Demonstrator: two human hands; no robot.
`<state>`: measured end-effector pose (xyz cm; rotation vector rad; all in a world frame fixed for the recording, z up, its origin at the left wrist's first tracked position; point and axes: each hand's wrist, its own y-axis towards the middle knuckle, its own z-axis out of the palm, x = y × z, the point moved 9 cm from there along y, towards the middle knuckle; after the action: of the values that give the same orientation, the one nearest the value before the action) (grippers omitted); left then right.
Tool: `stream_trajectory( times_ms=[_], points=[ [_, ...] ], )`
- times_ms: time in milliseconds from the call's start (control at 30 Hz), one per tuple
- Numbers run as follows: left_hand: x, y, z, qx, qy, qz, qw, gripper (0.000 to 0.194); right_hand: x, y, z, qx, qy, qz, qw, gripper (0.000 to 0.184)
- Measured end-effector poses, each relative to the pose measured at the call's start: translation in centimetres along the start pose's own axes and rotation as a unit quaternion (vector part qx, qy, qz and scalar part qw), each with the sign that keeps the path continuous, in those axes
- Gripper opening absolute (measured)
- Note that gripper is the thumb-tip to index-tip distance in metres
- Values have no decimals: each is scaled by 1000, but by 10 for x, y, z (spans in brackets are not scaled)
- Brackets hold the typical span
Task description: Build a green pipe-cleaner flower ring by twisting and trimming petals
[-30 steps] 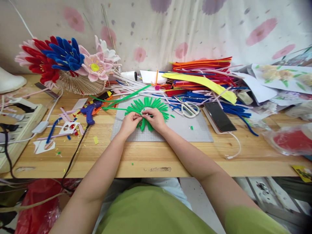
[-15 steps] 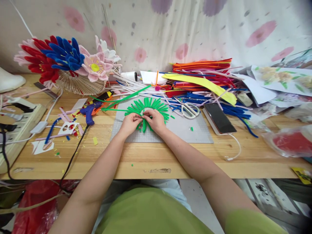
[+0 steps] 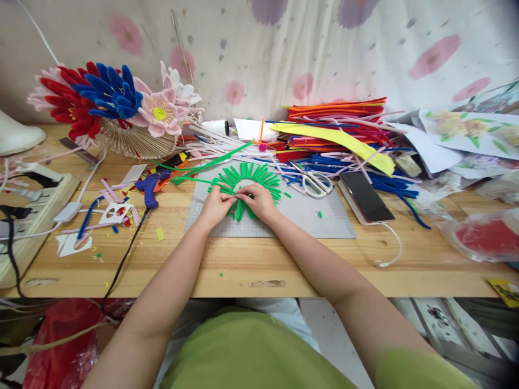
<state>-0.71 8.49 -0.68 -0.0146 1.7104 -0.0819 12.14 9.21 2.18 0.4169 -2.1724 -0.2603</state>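
Observation:
A ring of green pipe cleaner loops [image 3: 265,177] lies on the grey cutting mat [image 3: 316,221]. At its near left side my left hand [image 3: 218,206] pinches a green pipe cleaner [image 3: 190,180], whose long end trails off to the left. My right hand [image 3: 258,201] meets it, thumb and fingertips closed on the same pipe cleaner. The fingertips of both hands nearly touch, and they hide the exact spot they grip. Several finished loops stick out below and between the hands. Small green offcuts [image 3: 320,214] lie on the mat at the right.
Scissors [image 3: 317,183] rest at the mat's upper right, beside a phone [image 3: 365,196]. A blue glue gun [image 3: 149,188] lies left of the mat, its cord crossing the table. Bundles of coloured pipe cleaners [image 3: 336,111] and fuzzy flowers [image 3: 109,92] fill the back.
The long green pipe cleaner's free end has swung slightly upward on the left. Both hands stay pinched together at nearly the same place, and the view has shifted a little.

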Motion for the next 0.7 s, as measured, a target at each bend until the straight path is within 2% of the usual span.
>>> stream_trajectory(
  times_ms=[200,300,533,700],
  points=[
    [0,4,-3,-19,33,68,997,31,4,-4,-11,-66,5,11,998,14],
    [-2,2,-2,-20,38,72,996,32,4,-4,-9,-59,-20,12,998,9],
    [-13,-2,0,-33,86,96,991,30,1,-5,-11,-74,-20,28,997,14],
    [-14,-3,-1,-40,129,96,986,27,6,-4,-4,-30,-93,4,995,17]
  ],
)
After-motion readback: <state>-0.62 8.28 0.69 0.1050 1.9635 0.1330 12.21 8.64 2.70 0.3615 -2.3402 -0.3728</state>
